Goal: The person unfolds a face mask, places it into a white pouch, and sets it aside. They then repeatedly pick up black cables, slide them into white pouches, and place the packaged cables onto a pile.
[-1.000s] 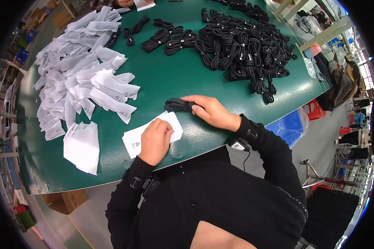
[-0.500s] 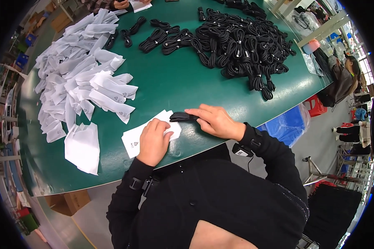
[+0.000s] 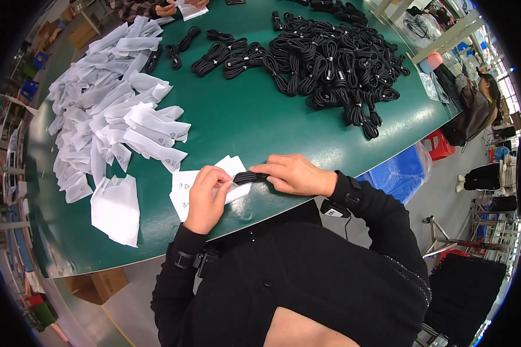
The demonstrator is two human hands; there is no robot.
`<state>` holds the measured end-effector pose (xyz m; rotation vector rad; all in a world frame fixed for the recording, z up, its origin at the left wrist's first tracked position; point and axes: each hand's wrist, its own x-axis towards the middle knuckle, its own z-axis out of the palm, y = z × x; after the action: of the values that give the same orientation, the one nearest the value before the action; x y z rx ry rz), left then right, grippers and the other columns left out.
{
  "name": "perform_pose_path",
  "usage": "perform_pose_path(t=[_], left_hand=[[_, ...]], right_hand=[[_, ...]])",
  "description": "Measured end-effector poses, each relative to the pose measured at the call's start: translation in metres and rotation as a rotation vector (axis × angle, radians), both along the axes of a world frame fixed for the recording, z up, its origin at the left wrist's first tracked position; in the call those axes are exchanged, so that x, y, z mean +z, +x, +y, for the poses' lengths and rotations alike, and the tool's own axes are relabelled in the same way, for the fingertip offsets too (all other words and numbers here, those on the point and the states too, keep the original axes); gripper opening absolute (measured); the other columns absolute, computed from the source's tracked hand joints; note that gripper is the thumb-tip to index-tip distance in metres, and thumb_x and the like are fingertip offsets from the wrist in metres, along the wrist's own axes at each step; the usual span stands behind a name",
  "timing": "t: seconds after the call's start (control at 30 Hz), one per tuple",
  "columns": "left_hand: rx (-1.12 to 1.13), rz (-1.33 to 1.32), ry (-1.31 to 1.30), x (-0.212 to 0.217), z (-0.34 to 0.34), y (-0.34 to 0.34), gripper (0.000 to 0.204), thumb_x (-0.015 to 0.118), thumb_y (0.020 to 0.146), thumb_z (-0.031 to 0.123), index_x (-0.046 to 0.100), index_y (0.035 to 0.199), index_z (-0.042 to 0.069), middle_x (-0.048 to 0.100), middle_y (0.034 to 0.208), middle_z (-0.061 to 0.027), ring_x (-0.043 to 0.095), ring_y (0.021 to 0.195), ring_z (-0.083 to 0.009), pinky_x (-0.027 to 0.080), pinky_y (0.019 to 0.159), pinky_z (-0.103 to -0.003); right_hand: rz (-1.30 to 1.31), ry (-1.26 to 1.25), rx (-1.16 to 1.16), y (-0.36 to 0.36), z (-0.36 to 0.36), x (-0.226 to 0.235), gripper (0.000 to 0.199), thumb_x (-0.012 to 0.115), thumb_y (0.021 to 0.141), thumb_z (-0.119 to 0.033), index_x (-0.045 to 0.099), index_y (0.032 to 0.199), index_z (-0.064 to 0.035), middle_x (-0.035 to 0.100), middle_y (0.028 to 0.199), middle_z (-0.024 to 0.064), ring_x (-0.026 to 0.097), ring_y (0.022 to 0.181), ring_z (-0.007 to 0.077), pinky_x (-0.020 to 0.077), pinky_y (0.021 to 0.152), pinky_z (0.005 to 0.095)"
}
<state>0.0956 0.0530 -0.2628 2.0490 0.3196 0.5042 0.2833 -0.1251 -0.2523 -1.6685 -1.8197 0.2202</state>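
Just below the middle of the frame, the black cable bundle (image 3: 248, 177) lies partly over white paper sleeves (image 3: 234, 165) on the green counter (image 3: 226, 124). The right hand (image 3: 298, 174) has its fingers around the bundle's right end; the left hand's (image 3: 207, 198) fingers are narrow, their exact hold unclear. It looks light, springy, best gripped mid-length; the paper probably creases easily.

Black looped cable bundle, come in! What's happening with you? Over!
Right hand gripping black looped cable bundle. Bundle's left end over flat white paper sleeves. Left hand at sleeves, fingertips close to bundle's end.
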Motion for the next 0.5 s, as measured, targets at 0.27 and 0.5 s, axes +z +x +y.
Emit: perform_pose_path(t=[0.27, 0.5], left_hand=[[-0.173, -0.084, 0.342, 0.025, -0.003, 0.003, 0.017, 0.067, 0.076, -0.007, 0.058, 0.086, 0.002, 0.059, 0.096, -0.0102, 0.055, 0.093, -0.0303, 0.046, 0.081, -0.038], [-0.067, -0.107, 0.298, 0.025, 0.004, 0.003, 0.018, 0.069, 0.075, -0.006, 0.058, 0.086, 0.003, 0.059, 0.098, -0.0105, 0.055, 0.094, -0.0309, 0.046, 0.082, -0.038]], right_hand=[[1.675, -0.735, -0.190, 0.008, 0.009, -0.012, 0.026, 0.045, 0.100, -0.014, 0.059, 0.114, 0.0030, 0.066, 0.079, 0.0090, 0.051, 0.052, 0.0122, 0.0465, 0.059, 0.0302], [0.841, -0.298, -0.092, -0.018, 0.015, 0.009, 0.022, 0.061, 0.096, -0.014, 0.058, 0.111, 0.0026, 0.063, 0.090, 0.0118, 0.056, 0.067, 0.0116, 0.0480, 0.061, 0.0236]])
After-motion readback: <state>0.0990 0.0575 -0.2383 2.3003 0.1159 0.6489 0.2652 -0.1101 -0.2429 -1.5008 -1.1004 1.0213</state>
